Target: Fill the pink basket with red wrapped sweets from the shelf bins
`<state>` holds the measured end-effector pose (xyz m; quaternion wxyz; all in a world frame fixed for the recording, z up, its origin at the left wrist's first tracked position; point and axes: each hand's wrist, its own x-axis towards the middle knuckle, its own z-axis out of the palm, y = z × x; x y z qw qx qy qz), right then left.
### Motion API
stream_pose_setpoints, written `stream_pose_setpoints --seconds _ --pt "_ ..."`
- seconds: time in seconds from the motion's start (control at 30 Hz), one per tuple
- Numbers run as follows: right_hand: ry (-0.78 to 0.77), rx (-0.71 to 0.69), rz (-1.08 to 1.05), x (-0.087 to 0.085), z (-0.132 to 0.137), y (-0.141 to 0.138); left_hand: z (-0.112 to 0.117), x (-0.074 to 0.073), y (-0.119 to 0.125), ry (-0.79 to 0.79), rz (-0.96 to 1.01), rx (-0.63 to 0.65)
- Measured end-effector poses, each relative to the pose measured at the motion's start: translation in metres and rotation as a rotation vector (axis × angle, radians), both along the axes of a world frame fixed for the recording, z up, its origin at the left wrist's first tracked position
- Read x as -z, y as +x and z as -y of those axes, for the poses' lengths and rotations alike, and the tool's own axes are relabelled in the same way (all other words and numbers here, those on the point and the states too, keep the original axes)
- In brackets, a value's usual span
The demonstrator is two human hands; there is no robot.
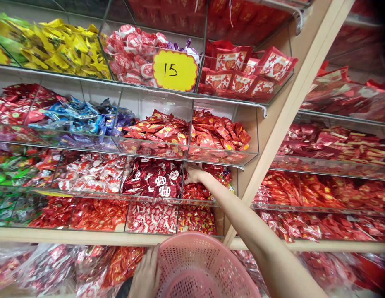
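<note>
My right hand (193,173) reaches forward into a clear bin of red-wrapped sweets (207,188) on the third shelf row; its fingers are buried among the wrappers, so I cannot see whether they grip anything. My left hand (146,275) is wrapped round the rim of a pink perforated plastic basket (200,269) at the bottom centre, holding it below the shelves. The neighbouring bin to the left holds dark red sweets with white labels (156,178).
Clear acrylic bins fill the shelves: yellow packets (60,43), red-and-white sweets behind a yellow "15" tag (175,69), blue packets (82,116), red heart-printed packets (242,70). A slanted wooden post (288,107) divides this rack from more red sweets on the right. Bagged sweets lie below.
</note>
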<state>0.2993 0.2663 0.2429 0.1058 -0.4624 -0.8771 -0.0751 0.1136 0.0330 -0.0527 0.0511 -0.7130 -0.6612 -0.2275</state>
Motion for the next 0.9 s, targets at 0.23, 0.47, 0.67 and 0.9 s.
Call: stream_pose_setpoints --seconds 0.23,0.47,0.67,0.9 --pt "-0.030 0.001 0.063 -0.004 0.017 0.001 0.002 -0.009 0.003 -0.037 0.014 -0.015" --pt "0.004 -0.037 0.050 -0.003 0.023 0.003 0.002 -0.006 0.003 -0.044 0.028 -0.015" --pt "-0.008 -0.055 0.074 -0.003 0.020 0.005 0.001 -0.006 0.004 -0.027 0.041 -0.024" --pt "-0.007 -0.071 0.000 -0.002 0.018 0.008 0.003 -0.011 0.004 -0.027 0.044 -0.010"
